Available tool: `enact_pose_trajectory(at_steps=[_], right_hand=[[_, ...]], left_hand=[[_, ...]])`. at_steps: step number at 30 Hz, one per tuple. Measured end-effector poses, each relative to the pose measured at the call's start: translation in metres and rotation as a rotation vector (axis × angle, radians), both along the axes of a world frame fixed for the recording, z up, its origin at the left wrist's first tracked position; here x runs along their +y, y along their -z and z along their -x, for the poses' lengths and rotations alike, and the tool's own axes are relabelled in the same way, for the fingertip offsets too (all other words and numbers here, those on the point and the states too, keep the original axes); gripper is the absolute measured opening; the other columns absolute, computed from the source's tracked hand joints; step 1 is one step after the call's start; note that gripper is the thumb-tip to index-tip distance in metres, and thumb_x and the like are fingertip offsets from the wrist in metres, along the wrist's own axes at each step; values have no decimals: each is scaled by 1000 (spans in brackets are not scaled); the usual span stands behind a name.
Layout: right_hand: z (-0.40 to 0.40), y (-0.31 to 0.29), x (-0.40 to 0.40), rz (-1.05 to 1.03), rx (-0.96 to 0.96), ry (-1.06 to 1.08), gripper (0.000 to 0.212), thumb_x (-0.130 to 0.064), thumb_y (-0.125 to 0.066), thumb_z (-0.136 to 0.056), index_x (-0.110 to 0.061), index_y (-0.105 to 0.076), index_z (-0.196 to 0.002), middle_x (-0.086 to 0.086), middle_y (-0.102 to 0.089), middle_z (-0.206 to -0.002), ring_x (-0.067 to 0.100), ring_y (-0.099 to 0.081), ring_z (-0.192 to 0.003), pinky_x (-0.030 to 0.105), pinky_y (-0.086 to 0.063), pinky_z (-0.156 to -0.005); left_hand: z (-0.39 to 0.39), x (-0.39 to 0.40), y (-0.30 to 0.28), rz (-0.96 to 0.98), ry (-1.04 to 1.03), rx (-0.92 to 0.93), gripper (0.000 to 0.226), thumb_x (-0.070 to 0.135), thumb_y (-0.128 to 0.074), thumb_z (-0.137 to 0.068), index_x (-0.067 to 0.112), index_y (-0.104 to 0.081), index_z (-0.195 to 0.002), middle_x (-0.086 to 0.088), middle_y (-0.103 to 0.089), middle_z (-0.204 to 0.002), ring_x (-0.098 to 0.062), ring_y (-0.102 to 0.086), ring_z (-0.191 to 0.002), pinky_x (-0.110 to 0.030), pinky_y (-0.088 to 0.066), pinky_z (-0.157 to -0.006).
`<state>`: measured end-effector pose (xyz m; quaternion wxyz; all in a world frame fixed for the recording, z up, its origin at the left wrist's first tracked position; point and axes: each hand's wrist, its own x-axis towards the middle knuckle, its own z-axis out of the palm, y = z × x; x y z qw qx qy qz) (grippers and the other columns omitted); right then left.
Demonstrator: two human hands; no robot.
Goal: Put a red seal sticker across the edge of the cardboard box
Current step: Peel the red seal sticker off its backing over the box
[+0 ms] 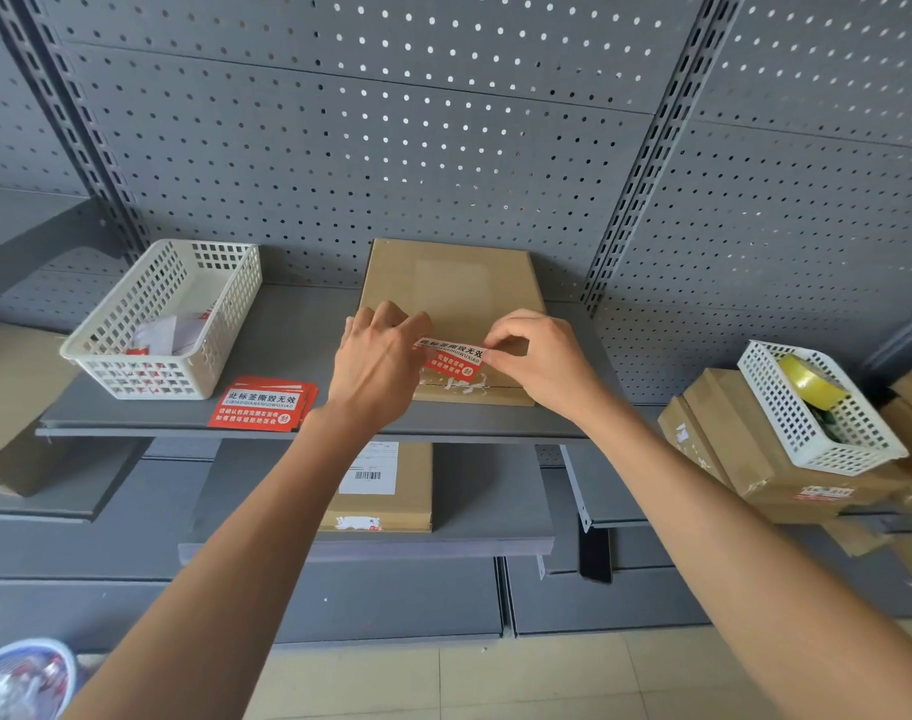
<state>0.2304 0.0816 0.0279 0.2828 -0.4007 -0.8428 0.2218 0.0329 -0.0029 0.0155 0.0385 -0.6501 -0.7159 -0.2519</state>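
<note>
Grey metal shelf (pixel 287 356) carries the flat brown cardboard box (pixel 451 283), near edge facing the person. Left hand (pixel 376 366) and right hand (pixel 542 361) each pinch 1 end of the red rectangular seal sticker (pixel 451 358) with curled fingers, holding it over the box's near edge.

A flat brown cardboard box (pixel 451 298) lies on the grey shelf at the centre of the frame, its near edge marked with torn white sticker scraps. A red seal sticker (pixel 451 358) with white and black Chinese print sits over the box's near part, slightly tilted, its left end hidden and its right end pinched. A stack of matching red stickers (pixel 261 405) lies left of the box.
</note>
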Motion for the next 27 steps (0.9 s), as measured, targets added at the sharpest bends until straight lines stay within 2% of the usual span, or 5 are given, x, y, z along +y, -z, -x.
enact_pose_trajectory(at_steps=[5, 11, 18, 22, 27], right_hand=[[-1, 2, -2, 54, 21, 13, 2, -17, -78, -83, -18, -78, -82, -10, -69, -97, 7, -63, -96, 18, -42, -88], [1, 4, -4, 90, 26, 20, 2, -20, -79, -83, -19, -78, -84, -8, -68, -101, 5, -61, -98, 8, -37, -84], [0, 3, -5, 151, 47, 0, 6, -21, -80, -81, -23, -76, -77, -9, -69, -102, 3, -62, -100, 10, -38, -85], [-3, 1, -4, 187, 42, -8, 5, -22, -79, -83, -21, -77, -79, -8, -68, -106, 3, -60, -103, 2, -33, -83], [-4, -1, -4, 215, 23, -19, 4, -22, -78, -84, -22, -77, -79, -9, -66, -111, 4, -58, -106, 8, -33, -86]], left_hand=[[0, 1, -4, 35, 0, -18, 24, 33, -63, -96, 21, -63, -117, -10, -59, -118, -35, -50, -106, -48, -45, -85], [-9, 8, -16, 94, 55, 15, 45, 27, -68, -89, 24, -49, -130, -5, -56, -128, -31, -49, -119, -50, -38, -100], [-31, 12, -9, 45, 155, -24, 16, 23, -66, -91, 29, -73, -105, -3, -64, -111, -32, -53, -105, -40, -42, -84], [-26, 14, -11, 38, 150, -51, 13, 24, -67, -90, 28, -73, -102, 1, -66, -106, -27, -56, -105, -33, -34, -74], [-22, 13, -14, 11, 129, -90, 12, 27, -70, -89, 24, -76, -99, 4, -69, -104, -24, -60, -99, -31, -35, -70]])
